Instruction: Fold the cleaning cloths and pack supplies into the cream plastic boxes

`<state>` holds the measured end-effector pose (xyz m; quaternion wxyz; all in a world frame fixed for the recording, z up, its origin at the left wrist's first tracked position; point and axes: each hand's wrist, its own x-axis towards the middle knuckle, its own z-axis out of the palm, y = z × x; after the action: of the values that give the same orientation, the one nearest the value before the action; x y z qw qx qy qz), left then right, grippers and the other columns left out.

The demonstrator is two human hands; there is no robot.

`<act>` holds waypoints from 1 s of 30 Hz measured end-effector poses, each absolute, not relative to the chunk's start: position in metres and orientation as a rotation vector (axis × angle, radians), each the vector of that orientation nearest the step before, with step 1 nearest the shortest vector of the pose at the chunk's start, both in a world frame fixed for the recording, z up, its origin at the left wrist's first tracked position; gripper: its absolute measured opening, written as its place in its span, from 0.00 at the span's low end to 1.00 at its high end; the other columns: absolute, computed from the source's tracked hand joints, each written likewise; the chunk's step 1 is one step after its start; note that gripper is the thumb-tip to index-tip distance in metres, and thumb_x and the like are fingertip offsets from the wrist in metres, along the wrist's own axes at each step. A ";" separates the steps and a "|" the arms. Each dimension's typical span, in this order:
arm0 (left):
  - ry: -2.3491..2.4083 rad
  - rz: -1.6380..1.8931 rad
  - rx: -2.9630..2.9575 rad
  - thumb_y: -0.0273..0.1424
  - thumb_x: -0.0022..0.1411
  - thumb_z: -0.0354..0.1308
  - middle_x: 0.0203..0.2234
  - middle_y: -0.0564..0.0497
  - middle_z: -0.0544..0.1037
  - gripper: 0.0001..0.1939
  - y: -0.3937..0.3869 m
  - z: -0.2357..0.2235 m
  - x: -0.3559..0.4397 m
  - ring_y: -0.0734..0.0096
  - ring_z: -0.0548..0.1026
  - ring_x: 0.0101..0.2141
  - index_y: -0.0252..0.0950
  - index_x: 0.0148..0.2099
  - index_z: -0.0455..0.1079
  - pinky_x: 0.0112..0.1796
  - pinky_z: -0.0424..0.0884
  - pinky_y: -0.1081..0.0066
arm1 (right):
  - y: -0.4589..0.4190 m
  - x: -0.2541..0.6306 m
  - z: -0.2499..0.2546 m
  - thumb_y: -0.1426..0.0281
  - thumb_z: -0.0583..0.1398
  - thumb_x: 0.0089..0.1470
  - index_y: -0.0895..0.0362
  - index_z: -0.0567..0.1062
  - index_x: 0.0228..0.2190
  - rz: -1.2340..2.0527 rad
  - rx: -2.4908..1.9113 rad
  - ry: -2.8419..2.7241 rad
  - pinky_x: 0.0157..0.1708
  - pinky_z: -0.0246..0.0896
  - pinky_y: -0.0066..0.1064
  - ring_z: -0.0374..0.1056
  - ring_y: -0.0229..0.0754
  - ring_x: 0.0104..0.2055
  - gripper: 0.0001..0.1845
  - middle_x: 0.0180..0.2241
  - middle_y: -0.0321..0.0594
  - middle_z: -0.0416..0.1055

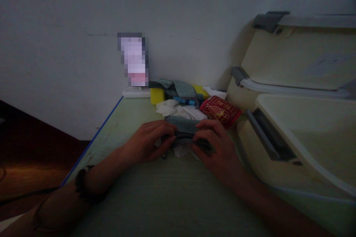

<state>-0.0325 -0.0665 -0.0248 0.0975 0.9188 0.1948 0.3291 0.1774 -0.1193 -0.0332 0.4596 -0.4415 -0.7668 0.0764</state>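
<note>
Between my two hands is a folded grey-green woven cloth with a dark stitched edge. My left hand pinches its left end, thumb below and fingers above. At the right end, my right hand grips the cloth the same way. Some thin white material shows under the cloth. Just beyond lie crumpled white tissues and a red packet with gold print. A second grey-green cloth is draped over a yellow object behind them.
A large pale bin with grey latches stands at the right, its lid raised against the wall. A phone with a blurred screen leans on a white stand at the back left. The green table has a blue left edge.
</note>
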 end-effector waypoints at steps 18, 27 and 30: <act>0.638 0.912 2.797 0.33 0.54 0.59 0.34 0.48 0.74 0.16 -0.068 -0.026 -0.033 0.66 0.74 0.34 0.37 0.44 0.61 0.35 0.71 0.67 | -0.117 0.179 -0.035 0.71 0.64 0.46 0.54 0.68 0.28 0.263 -1.160 -1.784 0.35 0.62 0.35 0.67 0.41 0.34 0.08 0.29 0.36 0.70; 0.697 1.112 2.611 0.22 0.52 0.55 0.37 0.46 0.72 0.17 -0.063 -0.028 -0.036 0.64 0.71 0.40 0.36 0.46 0.63 0.41 0.69 0.64 | -0.117 0.183 -0.035 0.79 0.58 0.46 0.52 0.66 0.34 0.433 -1.128 -1.840 0.43 0.61 0.42 0.66 0.46 0.45 0.14 0.40 0.40 0.69; 0.744 0.990 2.400 0.26 0.50 0.60 0.43 0.43 0.71 0.21 -0.061 -0.028 -0.038 0.60 0.69 0.46 0.36 0.48 0.63 0.46 0.66 0.60 | -0.120 0.183 -0.032 0.78 0.57 0.48 0.51 0.63 0.36 0.524 -1.042 -1.666 0.40 0.63 0.37 0.68 0.43 0.43 0.15 0.41 0.38 0.71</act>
<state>-0.0381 -0.0611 -0.0281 0.2188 0.8671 0.2688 0.3578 0.1828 -0.1202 -0.0317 0.5259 -0.4359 -0.6966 0.2193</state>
